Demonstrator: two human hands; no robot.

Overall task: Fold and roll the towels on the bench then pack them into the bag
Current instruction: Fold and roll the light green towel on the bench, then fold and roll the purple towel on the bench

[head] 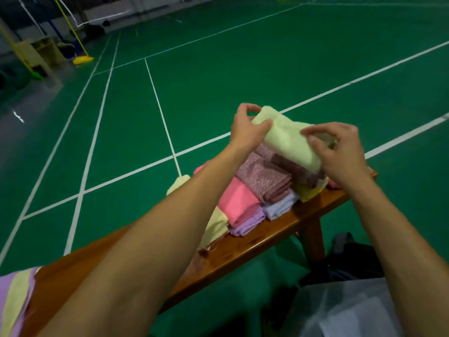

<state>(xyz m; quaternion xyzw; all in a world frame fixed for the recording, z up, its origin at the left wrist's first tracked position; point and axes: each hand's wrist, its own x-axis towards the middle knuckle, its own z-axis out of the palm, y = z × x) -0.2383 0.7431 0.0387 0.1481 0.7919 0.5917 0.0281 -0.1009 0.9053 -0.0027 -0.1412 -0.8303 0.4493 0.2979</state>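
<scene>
Towels, a whole heap of them, sit on the far end of the wooden bench (286, 229), and right now both hands are on the top one, a pale green towel (289, 139) raised just above the pile. It looks soft and light, a floppy cloth that will sag wherever it isn't supported, so the sensible hold is at its two ends or corners, keeping the edges lined up for a fold. That's roughly how it's held: the left hand (245, 127) curls over the far left end, thumb below and fingers hooked over the top edge, pinching the cloth. The right hand (340, 152) has its fingers bent and gathered onto the right end, seemingly nipping a fold of it, though blur makes the exact contact hard to read. Beneath lie a mauve patterned towel (264, 178), a pink towel (238, 200) and lilac ones. A pale bag (345, 310) waits low on the right, beside the bench.
</scene>
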